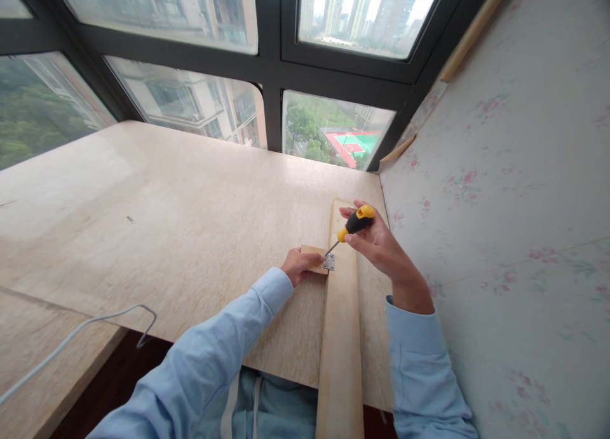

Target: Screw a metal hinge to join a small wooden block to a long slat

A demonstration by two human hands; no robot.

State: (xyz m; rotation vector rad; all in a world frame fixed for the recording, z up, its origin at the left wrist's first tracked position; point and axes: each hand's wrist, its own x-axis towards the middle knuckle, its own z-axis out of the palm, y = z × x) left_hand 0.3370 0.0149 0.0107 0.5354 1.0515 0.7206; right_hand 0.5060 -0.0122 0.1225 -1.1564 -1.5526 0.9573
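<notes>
My right hand point(376, 239) grips a yellow-and-black screwdriver point(355, 223), its tip angled down onto a small metal hinge point(329, 262). The hinge sits at the left edge of a long wooden plank point(340, 337) that runs toward me over the tabletop edge. My left hand point(300, 265) presses down on a small wooden block point(315, 253) that meets the hinge on its left side. Both arms wear light blue sleeves.
The marble-patterned tabletop point(166, 236) spreads wide to the left, with a tiny metal piece point(130, 220) lying on it. A floral-papered wall point(515, 204) stands close on the right. Windows point(190, 102) line the far edge. A white wire hanger point(86, 337) pokes in at lower left.
</notes>
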